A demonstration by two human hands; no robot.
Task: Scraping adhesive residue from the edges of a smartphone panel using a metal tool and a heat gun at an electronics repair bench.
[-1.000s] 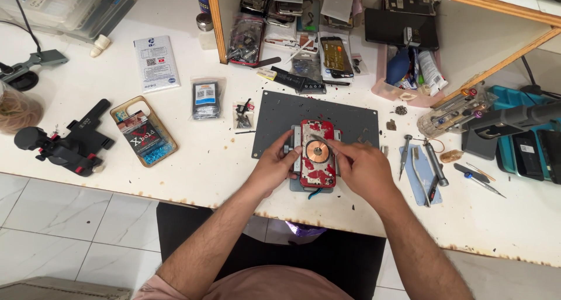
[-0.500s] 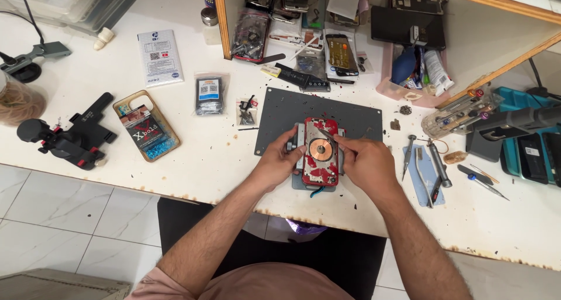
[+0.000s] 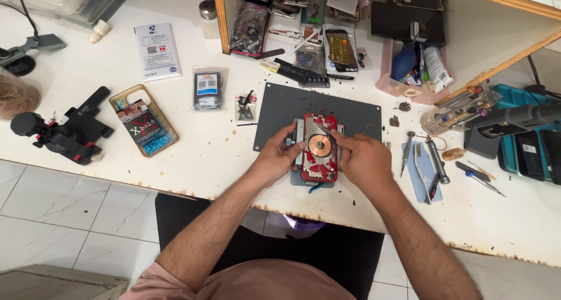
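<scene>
— Where is the phone?

— The red phone (image 3: pixel 319 148) lies back-up, its rear glass gone and a copper coil (image 3: pixel 321 146) showing, clamped in a grey holder (image 3: pixel 297 143) at the front edge of a dark mat (image 3: pixel 280 110) on the white counter (image 3: pixel 222 154).

— And the hands?

— The left hand (image 3: pixel 277 154) grips the holder's left side, fingers curled against it. The right hand (image 3: pixel 361 160) is pinched narrow on a thin metal blade (image 3: pixel 323 132) whose tip rests on the phone above the coil.

— What lies around it?

— Right of the mat, screwdrivers (image 3: pixel 435 162) and tweezers (image 3: pixel 485 183) on a blue pad (image 3: pixel 422 160). To the left, a bag of screws (image 3: pixel 246 106), a phone case (image 3: pixel 142 126) and a black clamp (image 3: pixel 64 133). Behind, spare phones (image 3: pixel 340 50) and a pink tray (image 3: pixel 403 87).
</scene>
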